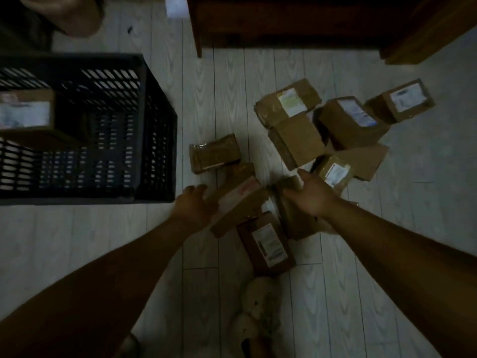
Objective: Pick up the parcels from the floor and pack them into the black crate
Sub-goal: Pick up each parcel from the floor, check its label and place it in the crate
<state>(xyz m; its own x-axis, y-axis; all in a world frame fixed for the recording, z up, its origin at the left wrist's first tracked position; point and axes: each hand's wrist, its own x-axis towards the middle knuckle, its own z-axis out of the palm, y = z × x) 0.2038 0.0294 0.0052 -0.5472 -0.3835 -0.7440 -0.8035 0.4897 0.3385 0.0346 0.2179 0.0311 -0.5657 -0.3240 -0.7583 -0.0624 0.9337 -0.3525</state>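
Left hand is gripping a flat parcel by its edge; right hand is clasping a small parcel just beside it, amid the floor pile. The taped cardboard is probably stiff, light and slick, so opposite edges suit best. Black crate is standing left of both grips.

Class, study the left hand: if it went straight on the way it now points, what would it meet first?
The tilted parcel with the red-printed label, which lies right at the fingertips of the left hand. The hand may already be touching it, since depth is unclear.
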